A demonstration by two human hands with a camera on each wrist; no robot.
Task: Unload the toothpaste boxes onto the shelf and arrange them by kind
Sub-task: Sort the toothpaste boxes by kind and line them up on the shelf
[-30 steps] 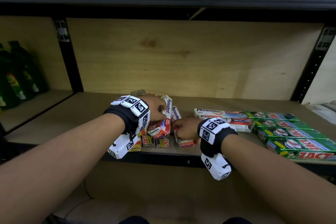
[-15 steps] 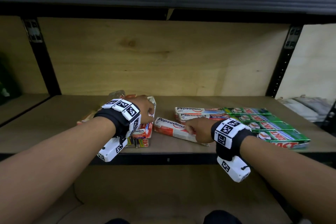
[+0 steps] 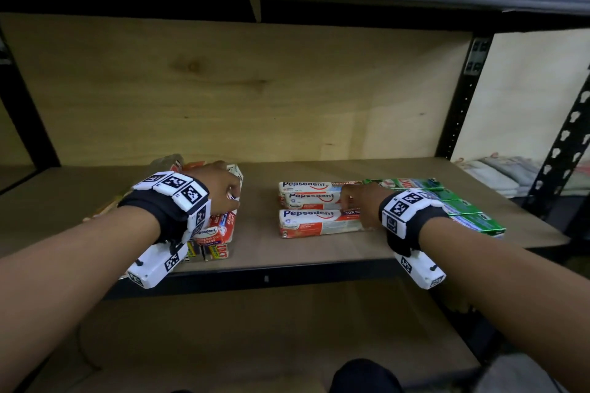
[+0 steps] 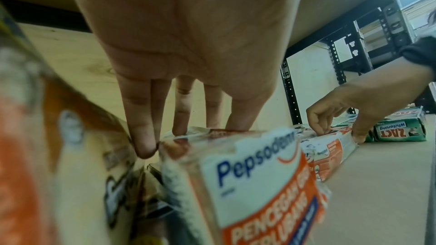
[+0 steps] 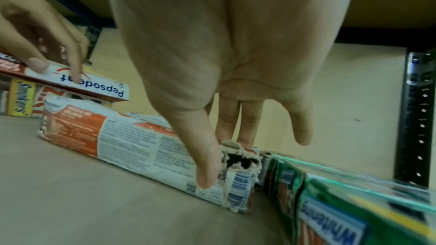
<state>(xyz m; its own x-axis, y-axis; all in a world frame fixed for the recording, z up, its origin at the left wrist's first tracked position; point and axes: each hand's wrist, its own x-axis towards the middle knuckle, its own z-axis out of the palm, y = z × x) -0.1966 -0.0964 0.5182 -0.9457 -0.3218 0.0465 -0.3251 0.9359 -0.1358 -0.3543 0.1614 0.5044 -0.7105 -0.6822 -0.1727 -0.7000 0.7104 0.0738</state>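
Wooden shelf (image 3: pixel 319 150) on a metal rack. Partly done: three Pepsodent boxes (image 3: pixel 316 220) and about four green Zact boxes (image 3: pixel 472 217) are lined up toward the right edge. Right hand (image 3: pixel 360 204) pinches the front Pepsodent box's end. Left hand (image 3: pixel 220 188), fingers curled, grips the mixed pile (image 3: pixel 214 233) at the front edge, maybe five or six boxes.
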